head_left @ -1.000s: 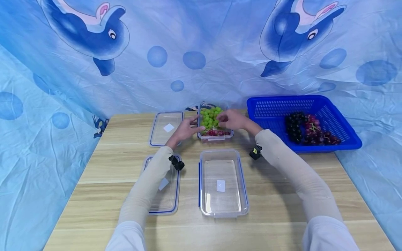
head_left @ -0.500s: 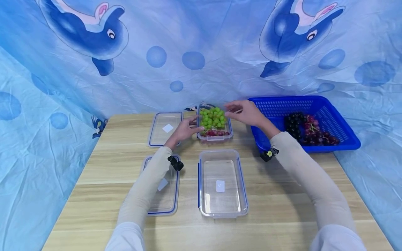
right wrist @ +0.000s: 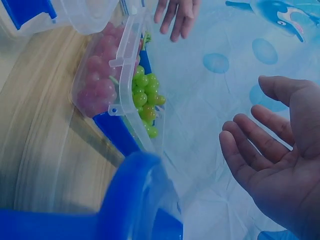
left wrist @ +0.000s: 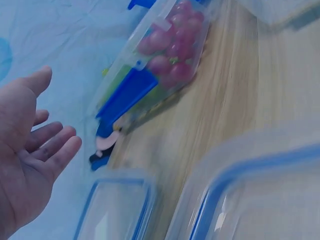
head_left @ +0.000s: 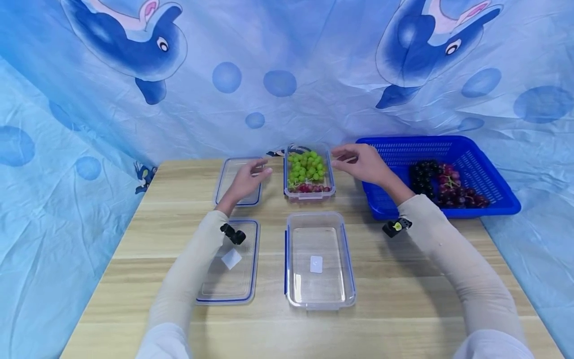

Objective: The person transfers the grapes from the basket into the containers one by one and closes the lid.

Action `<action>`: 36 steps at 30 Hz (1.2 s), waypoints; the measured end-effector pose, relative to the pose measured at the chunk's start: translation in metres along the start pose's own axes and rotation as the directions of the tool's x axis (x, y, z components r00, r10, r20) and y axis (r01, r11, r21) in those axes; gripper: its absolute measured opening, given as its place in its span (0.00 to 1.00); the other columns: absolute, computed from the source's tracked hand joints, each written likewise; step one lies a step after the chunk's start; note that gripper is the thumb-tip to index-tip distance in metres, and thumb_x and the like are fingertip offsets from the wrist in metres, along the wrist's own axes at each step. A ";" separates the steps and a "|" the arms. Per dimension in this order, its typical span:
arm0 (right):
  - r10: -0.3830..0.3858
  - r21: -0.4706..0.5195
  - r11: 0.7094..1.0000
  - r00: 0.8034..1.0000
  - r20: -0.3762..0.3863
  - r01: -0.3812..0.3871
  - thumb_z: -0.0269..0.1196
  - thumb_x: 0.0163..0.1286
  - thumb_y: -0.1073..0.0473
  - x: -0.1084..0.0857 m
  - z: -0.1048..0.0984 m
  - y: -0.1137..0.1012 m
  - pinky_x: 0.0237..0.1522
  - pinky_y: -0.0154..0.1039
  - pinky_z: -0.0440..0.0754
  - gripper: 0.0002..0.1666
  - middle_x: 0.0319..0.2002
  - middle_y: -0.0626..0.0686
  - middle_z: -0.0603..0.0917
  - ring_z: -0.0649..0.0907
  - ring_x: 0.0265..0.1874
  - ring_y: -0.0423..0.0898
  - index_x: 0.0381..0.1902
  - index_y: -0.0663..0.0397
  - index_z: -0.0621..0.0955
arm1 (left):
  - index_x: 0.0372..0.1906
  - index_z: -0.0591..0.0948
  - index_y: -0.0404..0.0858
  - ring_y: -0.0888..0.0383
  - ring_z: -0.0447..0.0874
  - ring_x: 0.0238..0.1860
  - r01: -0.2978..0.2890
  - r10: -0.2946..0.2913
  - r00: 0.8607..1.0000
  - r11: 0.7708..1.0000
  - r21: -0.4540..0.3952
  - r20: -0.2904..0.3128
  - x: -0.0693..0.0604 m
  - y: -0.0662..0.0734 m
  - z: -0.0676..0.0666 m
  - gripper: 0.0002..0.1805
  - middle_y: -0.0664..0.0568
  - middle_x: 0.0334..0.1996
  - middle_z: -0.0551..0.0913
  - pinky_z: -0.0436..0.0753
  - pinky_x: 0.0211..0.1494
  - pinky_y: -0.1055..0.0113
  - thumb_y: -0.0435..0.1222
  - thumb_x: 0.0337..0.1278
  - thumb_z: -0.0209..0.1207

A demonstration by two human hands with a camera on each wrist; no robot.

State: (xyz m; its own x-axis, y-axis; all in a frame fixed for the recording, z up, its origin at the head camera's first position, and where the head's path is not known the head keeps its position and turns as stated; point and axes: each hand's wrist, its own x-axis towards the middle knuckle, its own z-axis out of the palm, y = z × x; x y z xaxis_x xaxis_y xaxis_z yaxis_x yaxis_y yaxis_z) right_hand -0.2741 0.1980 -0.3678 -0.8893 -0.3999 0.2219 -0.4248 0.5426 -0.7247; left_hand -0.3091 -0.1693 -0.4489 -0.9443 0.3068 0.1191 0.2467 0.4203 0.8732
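A clear container (head_left: pixel 310 195) at the table's back holds green grapes (head_left: pixel 307 167) above red grapes (head_left: pixel 309 188). My left hand (head_left: pixel 244 180) hovers to its left over the rear lid (head_left: pixel 227 182), fingers relaxed, holding nothing. Just right of the container, my right hand (head_left: pixel 364 162) is raised, its fingers loosely bent and apart from the rim. In the left wrist view the left hand (left wrist: pixel 30 150) has spread fingers, away from the container of red grapes (left wrist: pixel 172 45). The right wrist view shows the right hand (right wrist: pixel 280 145) with a bare palm, near the green grapes (right wrist: pixel 145 95).
A blue basket (head_left: pixel 495 212) at the back right holds black grapes (head_left: pixel 423 175) and dark red grapes (head_left: pixel 462 197). A second clear container (head_left: pixel 318 294) with nothing in it stands at the middle front. The front lid (head_left: pixel 242 284) lies left of it, partly under the left arm.
My left hand has come away from the filled container toward the left. My right hand has left the green grapes and moved right, toward the basket.
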 end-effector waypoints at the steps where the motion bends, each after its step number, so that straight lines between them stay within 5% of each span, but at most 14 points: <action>1: 0.002 0.003 1.000 1.000 0.001 -0.002 0.67 0.73 0.51 0.001 0.000 -0.001 0.54 0.54 0.86 0.23 0.57 0.59 0.86 0.86 0.52 0.54 0.61 0.53 0.83 | 0.76 0.67 0.38 0.44 0.74 0.70 -0.006 0.006 1.000 1.000 -0.001 -0.019 -0.002 -0.001 -0.005 0.36 0.41 0.73 0.70 0.78 0.69 0.48 0.52 0.73 0.58; 9: 0.011 0.038 0.999 1.000 -0.015 -0.011 0.66 0.72 0.44 0.022 0.017 -0.018 0.53 0.53 0.86 0.29 0.60 0.55 0.84 0.86 0.53 0.53 0.65 0.51 0.81 | 0.75 0.67 0.36 0.43 0.71 0.71 -0.027 0.017 0.992 0.996 -0.081 -0.126 -0.018 -0.012 -0.048 0.32 0.40 0.72 0.71 0.72 0.75 0.50 0.45 0.75 0.58; 17: 0.029 0.097 0.995 0.999 0.032 -0.032 0.66 0.73 0.44 0.056 0.056 -0.036 0.57 0.50 0.85 0.32 0.62 0.58 0.82 0.84 0.56 0.53 0.68 0.53 0.79 | 0.76 0.63 0.29 0.40 0.65 0.74 0.098 -0.108 0.984 0.992 -0.076 -0.143 -0.035 0.009 -0.083 0.33 0.33 0.74 0.66 0.67 0.78 0.50 0.42 0.77 0.55; 22: 0.047 0.175 0.983 0.997 0.059 -0.056 0.67 0.73 0.46 0.075 0.087 -0.041 0.60 0.46 0.83 0.32 0.63 0.59 0.82 0.82 0.59 0.51 0.68 0.54 0.78 | 0.77 0.61 0.29 0.42 0.62 0.76 0.186 -0.198 0.968 0.978 -0.090 -0.157 -0.037 0.002 -0.095 0.35 0.34 0.75 0.65 0.66 0.79 0.51 0.44 0.77 0.54; 31: 0.191 0.335 0.918 0.976 0.104 -0.215 0.69 0.70 0.46 0.102 0.137 -0.051 0.60 0.45 0.83 0.36 0.61 0.54 0.83 0.79 0.63 0.49 0.71 0.53 0.75 | 0.75 0.61 0.24 0.37 0.63 0.75 0.249 -0.259 0.954 0.965 -0.078 -0.152 -0.036 -0.016 -0.103 0.34 0.29 0.73 0.65 0.67 0.77 0.47 0.41 0.78 0.54; 36: 0.248 0.450 0.849 0.961 0.123 -0.277 0.70 0.70 0.50 0.111 0.158 -0.056 0.63 0.49 0.81 0.38 0.64 0.58 0.80 0.79 0.64 0.52 0.73 0.55 0.73 | 0.76 0.58 0.24 0.36 0.63 0.74 0.282 -0.296 0.946 0.953 -0.115 -0.135 -0.033 -0.037 -0.107 0.36 0.29 0.73 0.65 0.69 0.76 0.45 0.40 0.77 0.55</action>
State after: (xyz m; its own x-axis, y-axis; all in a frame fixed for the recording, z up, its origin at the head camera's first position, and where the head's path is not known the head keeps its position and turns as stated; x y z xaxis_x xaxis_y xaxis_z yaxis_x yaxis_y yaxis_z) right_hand -0.3222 0.0065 -0.4058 -0.9390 -0.3408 -0.0468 -0.0383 0.2389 -0.9703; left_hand -0.3102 -0.2865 -0.4342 -0.9953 0.0507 -0.0821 -0.0561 0.3885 0.9197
